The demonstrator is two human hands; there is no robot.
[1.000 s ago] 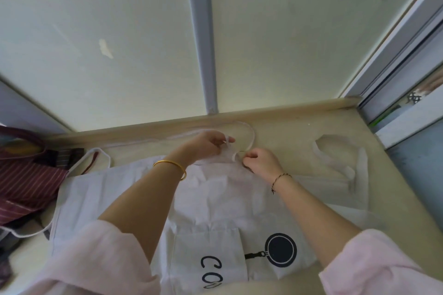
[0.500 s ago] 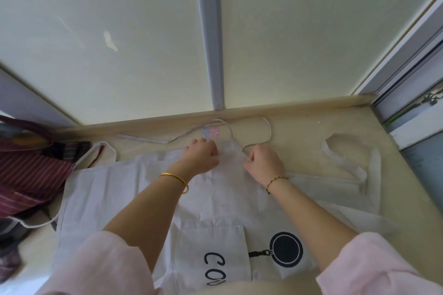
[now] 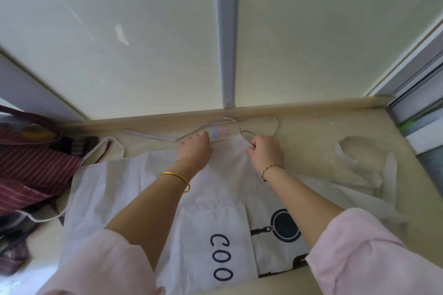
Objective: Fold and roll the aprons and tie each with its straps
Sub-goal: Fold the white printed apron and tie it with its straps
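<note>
Both the left hand and right hand pinch the top bib edge, at 12 o'clock, of a creased white cloth apron flat on the worktop; its black lettering is cut off at 6 o'clock.

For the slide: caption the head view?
Left hand and right hand grip the white apron by its top edge on the counter; neck strap loops behind, maroon striped fabric lies left.

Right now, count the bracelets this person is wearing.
2. A gold bangle on the left wrist and a thin dark beaded bracelet on the right wrist, both over the white apron. The pink sleeves could hide others higher up.
</note>
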